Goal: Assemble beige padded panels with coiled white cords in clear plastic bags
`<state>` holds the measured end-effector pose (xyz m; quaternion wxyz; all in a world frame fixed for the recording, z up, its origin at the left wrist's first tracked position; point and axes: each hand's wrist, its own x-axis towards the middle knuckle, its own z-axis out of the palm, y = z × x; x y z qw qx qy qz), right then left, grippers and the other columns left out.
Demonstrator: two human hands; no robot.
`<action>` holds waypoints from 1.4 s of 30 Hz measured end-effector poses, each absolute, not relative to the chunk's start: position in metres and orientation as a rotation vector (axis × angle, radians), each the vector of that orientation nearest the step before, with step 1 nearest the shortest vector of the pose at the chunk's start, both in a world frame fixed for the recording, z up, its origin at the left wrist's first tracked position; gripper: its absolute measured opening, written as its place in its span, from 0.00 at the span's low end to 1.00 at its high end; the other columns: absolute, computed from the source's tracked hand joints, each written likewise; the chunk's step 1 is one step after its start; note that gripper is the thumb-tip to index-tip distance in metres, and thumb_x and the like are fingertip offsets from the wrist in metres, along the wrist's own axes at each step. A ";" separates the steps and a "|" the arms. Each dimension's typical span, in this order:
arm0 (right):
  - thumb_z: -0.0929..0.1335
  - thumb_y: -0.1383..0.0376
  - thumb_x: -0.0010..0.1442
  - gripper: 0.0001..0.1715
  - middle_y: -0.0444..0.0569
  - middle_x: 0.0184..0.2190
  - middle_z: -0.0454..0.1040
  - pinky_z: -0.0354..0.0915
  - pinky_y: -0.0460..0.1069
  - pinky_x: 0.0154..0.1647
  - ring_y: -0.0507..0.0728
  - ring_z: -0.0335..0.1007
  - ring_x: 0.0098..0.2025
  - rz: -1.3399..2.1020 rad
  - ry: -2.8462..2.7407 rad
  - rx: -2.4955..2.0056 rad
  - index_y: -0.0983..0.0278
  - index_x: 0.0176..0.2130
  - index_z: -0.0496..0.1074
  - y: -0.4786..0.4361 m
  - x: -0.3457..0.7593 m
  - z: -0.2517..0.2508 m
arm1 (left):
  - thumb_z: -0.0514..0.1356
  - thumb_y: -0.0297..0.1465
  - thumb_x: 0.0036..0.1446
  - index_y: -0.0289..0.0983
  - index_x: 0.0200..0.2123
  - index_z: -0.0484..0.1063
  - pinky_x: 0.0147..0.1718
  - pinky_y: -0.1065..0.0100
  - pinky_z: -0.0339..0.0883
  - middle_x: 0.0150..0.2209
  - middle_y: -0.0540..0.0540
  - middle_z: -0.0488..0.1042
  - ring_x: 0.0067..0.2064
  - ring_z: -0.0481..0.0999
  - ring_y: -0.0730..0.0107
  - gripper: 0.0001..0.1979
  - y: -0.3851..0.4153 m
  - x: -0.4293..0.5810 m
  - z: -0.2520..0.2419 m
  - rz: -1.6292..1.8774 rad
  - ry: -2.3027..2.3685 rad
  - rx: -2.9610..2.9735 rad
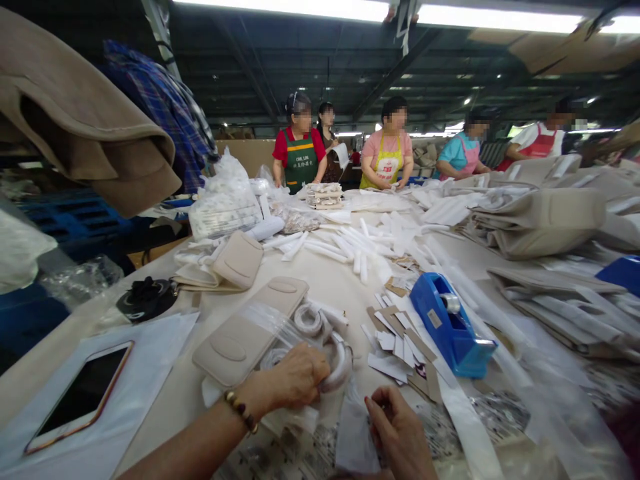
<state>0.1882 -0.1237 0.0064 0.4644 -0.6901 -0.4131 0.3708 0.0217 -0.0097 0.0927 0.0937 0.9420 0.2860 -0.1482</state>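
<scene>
My left hand (301, 375), with a beaded bracelet at the wrist, is closed on a plastic-wrapped bag handle (341, 367) that curves round beside its fingertips. Just behind it lies a beige bag panel (233, 350) with oval patches, and clear film crosses its middle. Another coiled, wrapped handle (309, 320) rests at the panel's right edge. To the right, low in view, my right hand (400, 430) has its fingers curled in toward the thumb. Beside that thumb hangs a translucent plastic sleeve (354, 430); whether the fingers grip any film is hidden.
A blue tape dispenser (447, 327) stands right of scattered card tags (400, 340). On the left are a phone (83, 393) on white sheets and a black roll (147, 299). White wrapped rolls (345, 243) and stacked beige pieces (545, 220) cover the far table. Several co-workers stand behind it.
</scene>
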 end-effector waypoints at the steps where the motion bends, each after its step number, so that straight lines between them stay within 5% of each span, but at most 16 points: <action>1: 0.62 0.53 0.54 0.14 0.38 0.16 0.62 0.58 0.45 0.20 0.52 0.62 0.19 0.898 -1.040 -1.704 0.59 0.26 0.61 -0.125 0.192 0.006 | 0.60 0.24 0.48 0.34 0.29 0.71 0.42 0.62 0.63 0.35 0.44 0.75 0.38 0.72 0.62 0.03 -0.011 0.018 0.095 -0.465 0.837 2.804; 9: 0.63 0.55 0.51 0.21 0.53 0.33 0.77 0.66 0.50 0.37 0.59 0.74 0.33 0.859 -1.263 -1.700 0.66 0.40 0.70 -0.096 0.165 0.009 | 0.54 0.23 0.51 0.35 0.30 0.69 0.45 0.56 0.60 0.33 0.44 0.73 0.39 0.69 0.62 0.05 -0.028 -0.013 0.108 -0.423 0.871 2.925; 14: 0.60 0.66 0.49 0.13 0.48 0.29 0.78 0.65 0.46 0.31 0.56 0.74 0.30 0.852 -1.386 -1.592 0.64 0.34 0.70 -0.074 0.147 0.010 | 0.58 0.36 0.51 0.35 0.28 0.70 0.46 0.53 0.61 0.31 0.44 0.74 0.38 0.70 0.60 0.09 -0.041 -0.008 0.103 -0.371 1.037 2.915; 19: 0.59 0.69 0.50 0.12 0.49 0.28 0.75 0.62 0.48 0.33 0.57 0.71 0.31 0.627 -1.514 -1.593 0.63 0.32 0.70 -0.069 0.155 0.004 | 0.55 0.27 0.51 0.34 0.29 0.70 0.45 0.56 0.63 0.35 0.42 0.74 0.40 0.71 0.60 0.05 -0.050 -0.005 0.097 -0.412 1.089 2.860; 24: 0.59 0.71 0.50 0.12 0.48 0.28 0.74 0.60 0.48 0.33 0.56 0.70 0.31 0.506 -1.632 -1.551 0.61 0.30 0.69 -0.069 0.163 0.000 | 0.57 0.29 0.52 0.34 0.31 0.71 0.47 0.54 0.62 0.37 0.42 0.74 0.42 0.71 0.58 0.05 -0.056 -0.006 0.100 -0.409 1.182 2.789; 28: 0.59 0.70 0.52 0.15 0.46 0.29 0.76 0.62 0.47 0.33 0.56 0.73 0.32 0.689 -1.658 -1.524 0.62 0.37 0.70 -0.074 0.166 0.001 | 0.59 0.36 0.55 0.33 0.41 0.70 0.51 0.48 0.58 0.42 0.39 0.72 0.48 0.69 0.52 0.14 -0.069 0.008 0.091 -0.212 1.392 2.647; 36: 0.61 0.69 0.52 0.17 0.49 0.31 0.78 0.64 0.49 0.38 0.59 0.74 0.36 1.019 -1.723 -1.508 0.64 0.39 0.74 -0.076 0.175 0.012 | 0.49 0.27 0.61 0.35 0.38 0.68 0.44 0.53 0.63 0.38 0.42 0.72 0.43 0.71 0.55 0.08 -0.083 0.037 0.049 0.045 1.687 2.354; 42: 0.59 0.71 0.58 0.17 0.49 0.29 0.76 0.64 0.47 0.31 0.56 0.73 0.30 0.545 -2.045 -1.436 0.63 0.39 0.74 -0.082 0.181 0.008 | 0.48 0.25 0.61 0.36 0.34 0.67 0.40 0.53 0.64 0.35 0.43 0.72 0.39 0.72 0.55 0.09 -0.080 0.031 0.035 0.237 1.683 2.441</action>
